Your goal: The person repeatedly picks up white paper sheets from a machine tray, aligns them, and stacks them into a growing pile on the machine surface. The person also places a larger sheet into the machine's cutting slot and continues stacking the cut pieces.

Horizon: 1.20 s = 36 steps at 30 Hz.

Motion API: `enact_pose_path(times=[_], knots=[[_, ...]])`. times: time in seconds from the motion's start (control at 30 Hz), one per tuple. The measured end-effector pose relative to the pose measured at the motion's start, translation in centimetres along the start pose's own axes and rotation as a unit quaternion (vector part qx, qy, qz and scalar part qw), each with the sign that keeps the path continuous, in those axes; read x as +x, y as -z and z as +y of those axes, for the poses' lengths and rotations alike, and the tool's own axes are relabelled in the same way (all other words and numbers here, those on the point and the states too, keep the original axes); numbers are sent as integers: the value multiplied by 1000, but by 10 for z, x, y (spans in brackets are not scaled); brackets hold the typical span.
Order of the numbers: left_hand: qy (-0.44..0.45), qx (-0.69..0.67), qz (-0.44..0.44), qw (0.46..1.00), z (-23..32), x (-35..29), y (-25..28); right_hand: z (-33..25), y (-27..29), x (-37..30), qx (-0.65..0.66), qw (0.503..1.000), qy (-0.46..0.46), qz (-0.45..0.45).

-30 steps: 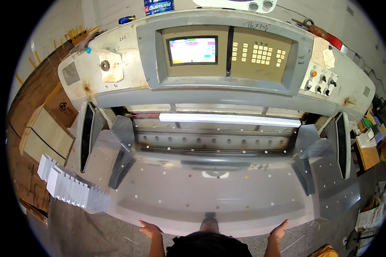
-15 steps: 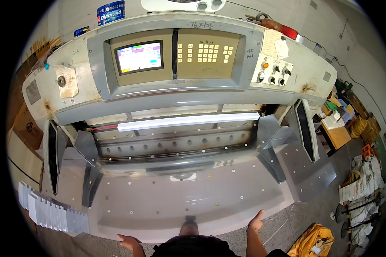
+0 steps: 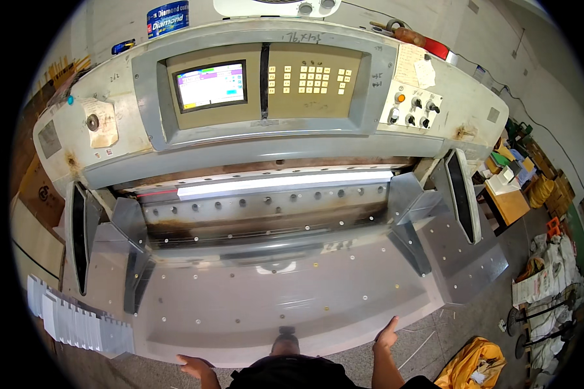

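I stand at a large grey cutting machine (image 3: 240, 148) with a wide metal table (image 3: 220, 292) in front. My left hand (image 3: 194, 366) is at the table's front edge, left of my body, thumb side on top and fingers mostly hidden below. My right hand (image 3: 387, 334) grips the same edge farther right, its thumb up and its other fingers curled under. Inside the machine's opening lies a long white strip (image 3: 285, 184), with a thin red piece (image 3: 157, 194) at its left end. Below it in the picture runs a metal bar with round holes (image 3: 230, 205).
A lit screen (image 3: 211, 85), a keypad (image 3: 315, 81) and a knob panel (image 3: 414, 109) sit above the opening. Cut white strips (image 3: 78, 321) are stacked at the left. Upright side guards (image 3: 464, 194) flank the table. A yellow bag (image 3: 474, 366) lies on the floor at right.
The holed metal bar has shifted upward in the picture, and a brown-stained band shows beneath it. A brown rail now appears behind the white strip. Both hands have stayed in place.
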<state>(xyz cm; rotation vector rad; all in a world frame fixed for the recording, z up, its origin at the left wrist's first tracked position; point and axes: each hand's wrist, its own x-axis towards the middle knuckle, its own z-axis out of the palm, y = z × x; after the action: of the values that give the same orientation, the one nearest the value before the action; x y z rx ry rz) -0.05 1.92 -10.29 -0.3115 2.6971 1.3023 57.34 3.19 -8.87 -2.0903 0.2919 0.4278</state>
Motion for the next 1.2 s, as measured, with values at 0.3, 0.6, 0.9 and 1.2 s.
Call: enact_pose_path(times=[0.3, 0.6, 0.9, 1.2], knots=[[1, -17, -42, 999, -4, 1, 3, -11, 4, -11, 0, 1000, 15, -14], [-53, -40, -33, 997, -5, -3, 6, -10, 5, -7, -78, 996, 39, -3], [-58, -10, -39, 998, -28, 10, 0, -8, 3, -7, -20, 998, 51, -10], [-166, 184, -58, 967, -38, 7, 9, 16, 8, 83, -154, 987, -36, -37]])
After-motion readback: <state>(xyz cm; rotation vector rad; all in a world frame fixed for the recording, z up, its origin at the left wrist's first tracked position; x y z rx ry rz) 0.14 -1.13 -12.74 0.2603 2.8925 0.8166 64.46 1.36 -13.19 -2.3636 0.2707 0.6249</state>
